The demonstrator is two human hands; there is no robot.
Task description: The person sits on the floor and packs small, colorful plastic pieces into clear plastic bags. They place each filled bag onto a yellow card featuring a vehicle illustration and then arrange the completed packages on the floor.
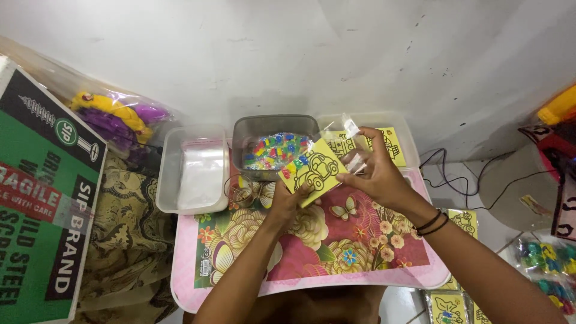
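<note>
Sliding a yellow picture card (313, 170) into a clear plastic sleeve (351, 144), just in front of the grey tub of coloured packets (275, 147); left hand (288, 201) pinches the card, right hand (375, 171) fingers grip the sleeve's mouth. Bagging looks underway; mouth needs holding wide.

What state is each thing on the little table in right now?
Yellow card: held up in left hand, tilted.
Clear bag: pinched in right hand, at the card's edge.
Grey tub: open, holds colourful packets.
Left clear tub: open, holds clear bags.
Right clear tub: open, holds yellow cards.
</note>
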